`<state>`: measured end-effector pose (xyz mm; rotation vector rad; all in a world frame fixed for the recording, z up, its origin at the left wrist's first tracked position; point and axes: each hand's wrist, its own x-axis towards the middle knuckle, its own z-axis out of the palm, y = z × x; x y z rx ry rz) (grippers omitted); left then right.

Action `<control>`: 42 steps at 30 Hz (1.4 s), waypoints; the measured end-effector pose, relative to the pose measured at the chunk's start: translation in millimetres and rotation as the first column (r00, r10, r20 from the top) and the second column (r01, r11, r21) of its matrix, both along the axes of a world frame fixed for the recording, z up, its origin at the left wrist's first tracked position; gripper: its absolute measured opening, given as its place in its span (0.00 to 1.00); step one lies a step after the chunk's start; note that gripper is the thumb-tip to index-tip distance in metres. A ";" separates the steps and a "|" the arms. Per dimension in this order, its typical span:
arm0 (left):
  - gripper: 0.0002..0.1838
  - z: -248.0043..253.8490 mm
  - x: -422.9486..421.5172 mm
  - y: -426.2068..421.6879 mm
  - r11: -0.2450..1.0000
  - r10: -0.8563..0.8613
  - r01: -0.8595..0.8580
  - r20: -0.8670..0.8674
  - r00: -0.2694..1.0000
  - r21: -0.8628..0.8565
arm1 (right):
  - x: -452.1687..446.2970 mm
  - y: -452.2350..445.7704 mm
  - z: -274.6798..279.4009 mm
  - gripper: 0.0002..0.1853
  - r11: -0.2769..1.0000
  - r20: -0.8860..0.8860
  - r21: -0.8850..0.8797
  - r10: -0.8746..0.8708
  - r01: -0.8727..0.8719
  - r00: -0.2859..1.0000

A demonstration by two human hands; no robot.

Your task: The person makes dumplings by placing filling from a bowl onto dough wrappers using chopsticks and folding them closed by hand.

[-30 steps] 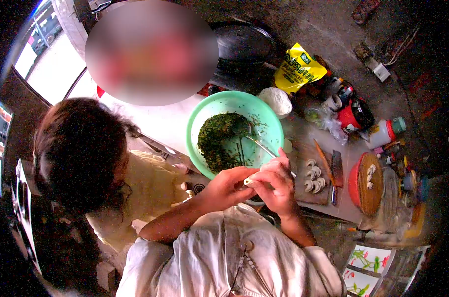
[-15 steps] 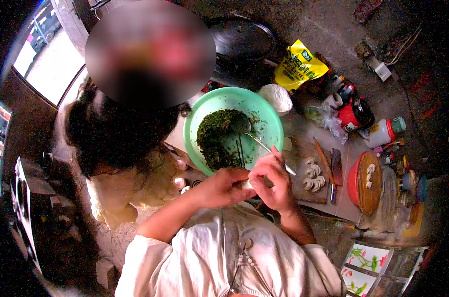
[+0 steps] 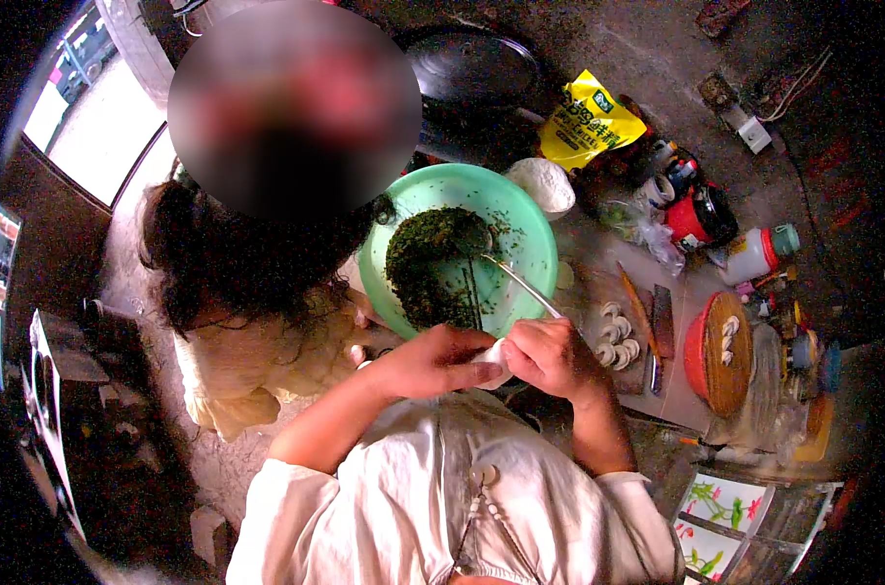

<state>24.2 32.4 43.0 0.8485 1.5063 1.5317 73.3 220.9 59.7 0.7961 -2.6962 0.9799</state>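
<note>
A piece of white dough (image 3: 492,363), seemingly a dumpling wrapper, is held between my two hands in front of the green bowl. My left hand (image 3: 440,363) grips it from the left with thumb and fingers. Closed on its right side is my right hand (image 3: 556,357), which partly covers it. Just beyond the hands, the green bowl (image 3: 532,219) contains chopped dark green filling (image 3: 425,255). A metal spoon (image 3: 526,284) rests in the bowl, its handle end behind my right hand. A pair of dark thin sticks, perhaps chopsticks, lies in the bowl.
Several folded dumplings (image 3: 616,341) lie on a board to the right, beside a knife (image 3: 656,369). More sit on a round wooden board (image 3: 727,375) on a red basin. A white flour-like heap (image 3: 545,188), yellow bag (image 3: 590,125) and jars stand behind. Another person (image 3: 257,263) sits close at left.
My right hand has shifted slightly right and its raised fingers have curled down onto the dough. More of the dough shows between my hands. The other person has leaned slightly toward the bowl.
</note>
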 end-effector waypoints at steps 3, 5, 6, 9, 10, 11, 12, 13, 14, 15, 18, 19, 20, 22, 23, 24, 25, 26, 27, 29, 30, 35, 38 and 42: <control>0.18 -0.2 1.4 -1.3 0.999 0.036 -0.036 -0.001 0.999 0.039 | 1.5 -1.0 -3.0 0.09 1.000 -0.051 -0.012 -0.009 0.008 0.999; 0.19 8.5 0.4 -3.2 0.998 0.055 -0.055 -0.010 0.998 -0.015 | 2.0 -2.3 -3.9 0.10 0.995 -0.116 -0.042 -0.099 0.095 0.988; 0.19 11.7 0.2 -3.7 0.995 0.070 -0.071 -0.018 0.997 -0.068 | 2.6 -2.1 -4.7 0.10 0.995 -0.117 -0.044 -0.097 0.092 0.988; 0.19 -3.4 7.0 -1.4 0.977 0.215 -0.214 0.023 0.976 -0.020 | 3.8 -1.4 -7.0 0.10 0.990 -0.040 -0.049 -0.135 0.133 0.990; 0.19 -2.7 7.1 -1.2 0.977 0.215 -0.214 0.021 0.976 -0.020 | 3.7 -2.8 -7.7 0.11 0.991 -0.022 -0.028 -0.131 0.130 0.991; 0.19 -1.4 7.0 -1.1 0.978 0.210 -0.208 0.086 0.974 -0.028 | 3.7 -4.2 -8.2 0.12 0.992 -0.004 -0.007 -0.128 0.128 0.992; 0.18 -1.5 7.0 -0.7 0.978 0.206 -0.204 0.118 0.971 -0.033 | 3.8 -5.4 -8.3 0.12 0.992 -0.005 -0.008 -0.129 0.129 0.992; 0.18 -1.5 6.9 -0.2 0.979 0.204 -0.200 0.149 0.968 -0.037 | 4.0 -6.6 -8.1 0.12 0.990 -0.016 -0.027 -0.140 0.139 0.990; 0.17 -4.1 6.7 0.7 0.980 0.196 -0.200 0.157 0.968 0.010 | 4.4 -7.5 -8.2 0.12 0.988 -0.028 -0.046 -0.152 0.151 0.988; 0.15 -6.9 5.9 1.5 0.978 0.187 -0.198 0.164 0.969 0.057 | 4.4 -7.8 -9.2 0.12 0.987 -0.030 -0.048 -0.155 0.153 0.988; 0.16 -14.7 -1.1 4.3 0.981 0.178 -0.184 0.100 0.979 0.058 | 3.8 -7.8 -10.7 0.11 0.970 -0.088 -0.143 -0.211 0.197 0.973; 0.16 -14.9 -1.5 4.7 0.981 0.176 -0.182 0.098 0.979 0.060 | 5.1 -8.7 -9.3 0.11 0.963 -0.036 -0.154 -0.228 0.220 0.973; 0.16 -14.9 -1.5 5.2 0.976 0.203 -0.209 0.084 0.976 0.067 | 6.2 -9.7 -8.5 0.10 0.956 0.018 -0.165 -0.244 0.244 0.970; 0.16 -14.6 -1.7 6.7 0.969 0.229 -0.234 0.068 0.971 0.075 | 5.3 -12.8 -13.6 0.10 0.952 0.016 -0.174 -0.252 0.251 0.968; 0.16 -14.6 -1.3 7.3 0.967 0.237 -0.244 0.092 0.967 0.069 | 6.0 -13.8 -15.6 0.10 0.949 0.017 -0.185 -0.258 0.256 0.966; 0.17 -14.5 -1.0 7.8 0.966 0.245 -0.253 0.115 0.963 0.062 | 8.5 -11.4 -15.6 0.08 0.951 0.081 -0.109 -0.281 0.289 0.956; 0.17 -14.6 -0.5 8.1 0.966 0.244 -0.252 0.114 0.963 0.062 | 8.6 -12.9 -14.0 0.08 0.951 0.080 -0.109 -0.282 0.289 0.956; 0.17 -14.7 0.1 8.2 0.958 0.259 -0.271 0.124 0.958 0.092 | 8.4 -15.8 -11.1 0.08 0.930 0.094 -0.184 -0.306 0.319 0.947; 0.17 -14.4 0.3 8.1 0.949 0.274 -0.290 0.133 0.953 0.122 | 8.0 -17.5 -9.3 0.09 0.902 0.110 -0.257 -0.328 0.346 0.938; 0.17 -11.2 0.1 7.2 0.941 0.294 -0.313 0.151 0.944 0.125 | 8.0 -16.7 -9.7 0.09 0.888 0.150 -0.293 -0.324 0.355 0.934; 0.16 -9.5 -0.1 7.2 0.934 0.312 -0.335 0.172 0.934 0.128 | 7.9 -16.3 -10.0 0.10 0.872 0.194 -0.325 -0.319 0.367 0.928; 0.15 -9.1 -1.3 11.0 0.903 0.310 -0.380 0.309 0.899 0.198 | 5.1 -22.0 -11.8 0.11 0.895 0.138 -0.260 -0.336 0.362 0.932; 0.15 -6.8 -1.6 12.3 0.877 0.325 -0.427 0.382 0.865 0.220 | 6.1 -20.2 -13.6 0.10 0.888 0.171 -0.252 -0.350 0.384 0.921; 0.16 -3.7 -1.9 14.7 0.845 0.383 -0.496 0.420 0.823 0.201 | 4.1 -21.9 -27.4 0.11 0.869 0.070 -0.339 -0.359 0.361 0.931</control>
